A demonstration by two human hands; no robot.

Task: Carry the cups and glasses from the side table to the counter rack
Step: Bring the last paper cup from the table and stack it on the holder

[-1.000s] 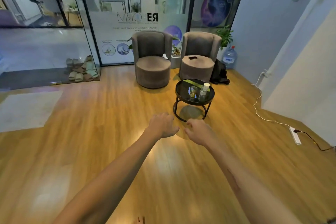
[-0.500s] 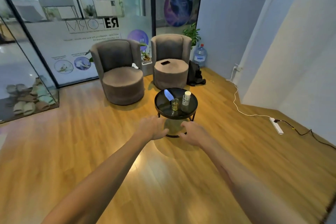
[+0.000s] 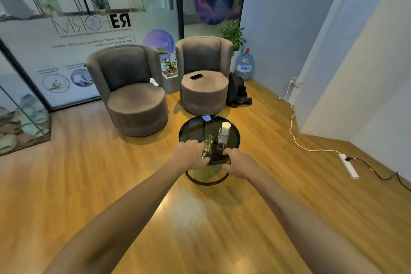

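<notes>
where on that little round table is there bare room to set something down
The far left half of the round table is bare dark glass, from the rim nearest the left armchair to the small glass. The near right part is crowded: the small glass, a tall glass and a white cup stand close together, with the left hand and right hand at the near rim.

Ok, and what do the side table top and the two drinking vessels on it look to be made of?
The table top looks like glossy black glass or lacquer: it mirrors light. The short glass seems clear glass; yellowish liquid shows through. The tall glass also looks clear, and a white cup seems stacked in it, paper or plastic.
</notes>
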